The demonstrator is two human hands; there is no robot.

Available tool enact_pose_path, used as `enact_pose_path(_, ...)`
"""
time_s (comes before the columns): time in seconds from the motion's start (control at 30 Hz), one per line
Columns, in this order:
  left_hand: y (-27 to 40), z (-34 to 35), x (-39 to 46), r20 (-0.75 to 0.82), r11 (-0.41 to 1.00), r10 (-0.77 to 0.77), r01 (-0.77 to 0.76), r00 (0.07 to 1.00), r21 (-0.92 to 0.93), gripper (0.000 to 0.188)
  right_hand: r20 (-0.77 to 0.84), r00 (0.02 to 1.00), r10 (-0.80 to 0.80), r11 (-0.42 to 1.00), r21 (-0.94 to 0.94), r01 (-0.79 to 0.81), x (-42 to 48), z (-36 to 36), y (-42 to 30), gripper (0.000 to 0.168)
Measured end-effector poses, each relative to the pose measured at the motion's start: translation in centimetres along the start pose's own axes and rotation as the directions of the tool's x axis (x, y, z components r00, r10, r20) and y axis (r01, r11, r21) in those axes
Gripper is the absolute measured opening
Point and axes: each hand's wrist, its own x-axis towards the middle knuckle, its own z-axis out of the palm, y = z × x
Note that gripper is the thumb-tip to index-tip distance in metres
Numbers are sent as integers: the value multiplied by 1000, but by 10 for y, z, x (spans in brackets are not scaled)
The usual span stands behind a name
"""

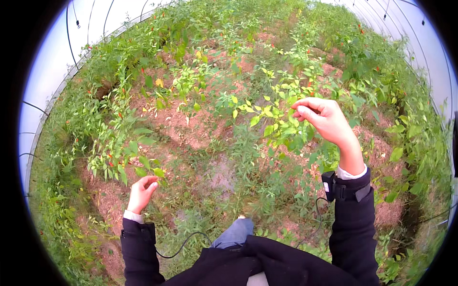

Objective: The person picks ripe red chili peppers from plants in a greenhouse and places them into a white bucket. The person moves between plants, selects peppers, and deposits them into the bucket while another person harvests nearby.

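Note:
My right hand (323, 118) is raised over a leafy chili pepper plant (273, 119) with yellow-green leaves. Its thumb and fingers are curled towards each other, and whether anything thin is between them is too small to tell. Lower on the left, my left hand (140, 196) has thumb and forefinger close together beside a bright green leaf (158, 172). The fingertips seem to meet the leaf's edge, but a grip on it cannot be made out. Small red chili peppers (110, 164) hang on the plant just beyond that hand.
Pepper plants grow in rows on reddish soil ridges (189, 127), with a weedy furrow (220, 173) between them. Curved plastic greenhouse walls (50, 71) rise at both sides. A black cable (182, 246) loops from my left sleeve, and a strapped device (328, 186) sits on my right wrist.

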Motion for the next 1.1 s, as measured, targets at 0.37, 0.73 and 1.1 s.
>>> enact_pose_path(0.37,76,26,154,0,992,104,-104,995,72,25,-4,994,-107,991,75,107,177,-30,29,19)
enact_pose_path(0.73,145,72,365,-150,977,200,-186,968,105,21,338,893,-297,909,-186,373,433,-51,119,21)
enact_pose_path(1.1,177,91,596,-89,958,168,-142,982,248,25,616,667,-420,328,-582,744,725,100,329,71)
